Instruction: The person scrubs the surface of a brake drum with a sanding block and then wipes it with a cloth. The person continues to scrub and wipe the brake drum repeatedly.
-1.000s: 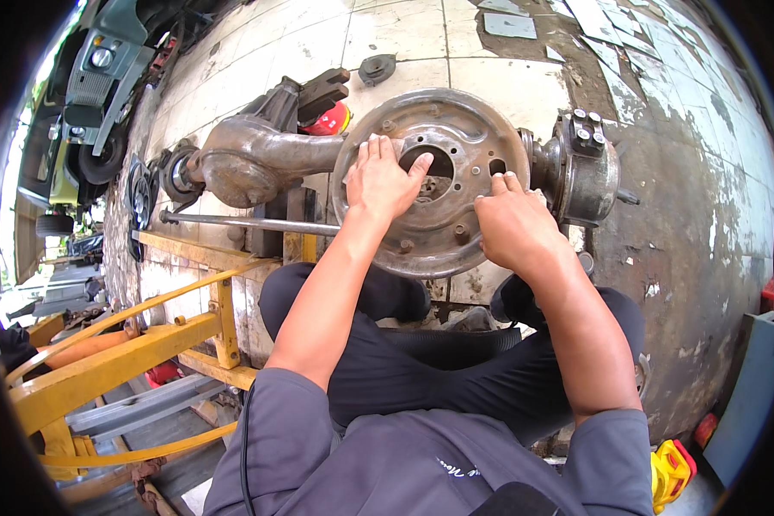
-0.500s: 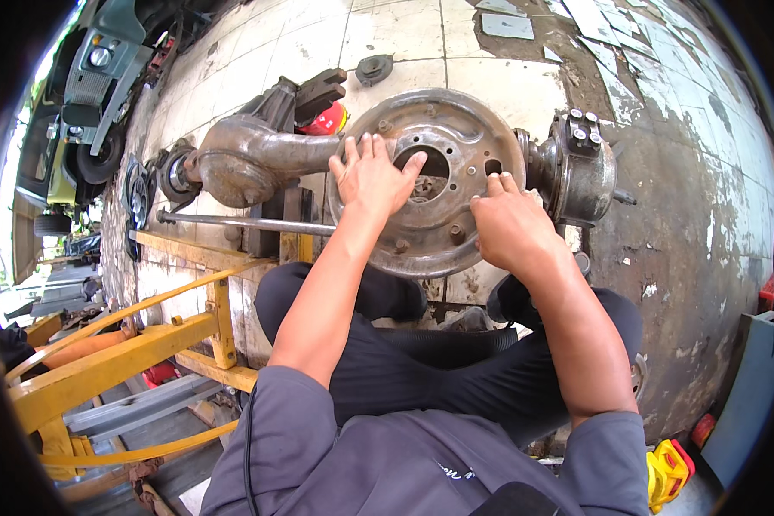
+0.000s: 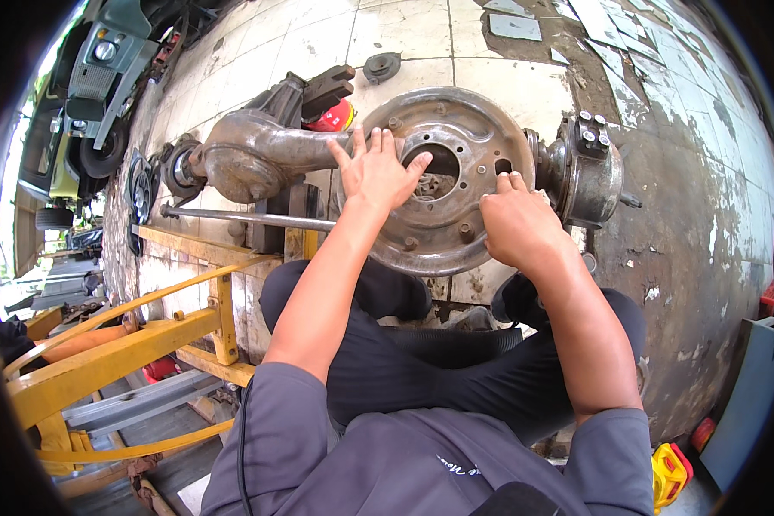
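Upright between my knees is a round brown metal plate, which looks like a brake backing plate (image 3: 443, 236), with a large centre hole ringed by small bolt holes. My left hand (image 3: 377, 175) lies on its upper left face, fingers spread and thumb reaching toward the centre hole. My right hand (image 3: 525, 219) is curled over the plate's right edge, below an oval slot; part of its grip is hidden. Behind the plate runs a heavy axle housing (image 3: 249, 155) with a bulging middle. A hub (image 3: 589, 168) with several bolts sits at its right end.
A yellow metal frame (image 3: 120, 353) stands at my left, close to a long steel rod (image 3: 241, 217). A red container (image 3: 331, 116) and a small round metal part (image 3: 381, 67) are beyond the axle. A yellow case (image 3: 671, 471) lies at lower right. Broken tiles (image 3: 514, 26) lie far off.
The view has shifted slightly, so the plate and axle appear a little further right. Both hands keep nearly the same places on the plate.
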A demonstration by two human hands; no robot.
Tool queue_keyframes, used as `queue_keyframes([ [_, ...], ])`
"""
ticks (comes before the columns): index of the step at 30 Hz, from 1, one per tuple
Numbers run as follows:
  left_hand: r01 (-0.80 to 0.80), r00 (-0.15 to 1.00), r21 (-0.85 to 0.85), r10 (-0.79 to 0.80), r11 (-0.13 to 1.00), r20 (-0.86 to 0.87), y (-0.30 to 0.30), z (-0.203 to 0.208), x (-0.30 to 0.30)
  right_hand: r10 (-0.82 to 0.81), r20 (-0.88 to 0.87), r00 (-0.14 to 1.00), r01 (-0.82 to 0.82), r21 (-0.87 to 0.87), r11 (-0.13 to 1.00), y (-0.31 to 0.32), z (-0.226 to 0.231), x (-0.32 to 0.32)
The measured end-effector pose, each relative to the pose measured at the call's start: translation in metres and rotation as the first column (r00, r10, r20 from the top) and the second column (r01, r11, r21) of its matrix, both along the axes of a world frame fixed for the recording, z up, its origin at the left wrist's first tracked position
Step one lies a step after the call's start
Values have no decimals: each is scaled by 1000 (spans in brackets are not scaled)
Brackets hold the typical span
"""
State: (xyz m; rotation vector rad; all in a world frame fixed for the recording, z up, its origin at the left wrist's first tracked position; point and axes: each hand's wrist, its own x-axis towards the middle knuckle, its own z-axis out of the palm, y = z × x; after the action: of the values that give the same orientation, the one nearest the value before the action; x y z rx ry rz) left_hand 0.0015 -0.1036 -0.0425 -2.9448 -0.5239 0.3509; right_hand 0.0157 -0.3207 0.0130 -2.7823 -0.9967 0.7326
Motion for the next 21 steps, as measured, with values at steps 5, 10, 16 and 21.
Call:
queue_keyframes([
  [5,1,1000,-18,-1,1000,5,3,-7,-4,13,46,999,-15,31,999,-1,-10,-4],
  [10,-18,1000,-11,18,1000,-12,0,-4,10,11,-24,1000,-12,-37,999,2,3,1],
  [16,31,995,-116,-21,993,93,9,-14,-10,14,11,1000,-14,-5,1000,0,-4,-1],
  [21,13,981,-210,28,978,193,8,-9,-9,-3,-27,1000,2,-25,1000,2,1,2],
])
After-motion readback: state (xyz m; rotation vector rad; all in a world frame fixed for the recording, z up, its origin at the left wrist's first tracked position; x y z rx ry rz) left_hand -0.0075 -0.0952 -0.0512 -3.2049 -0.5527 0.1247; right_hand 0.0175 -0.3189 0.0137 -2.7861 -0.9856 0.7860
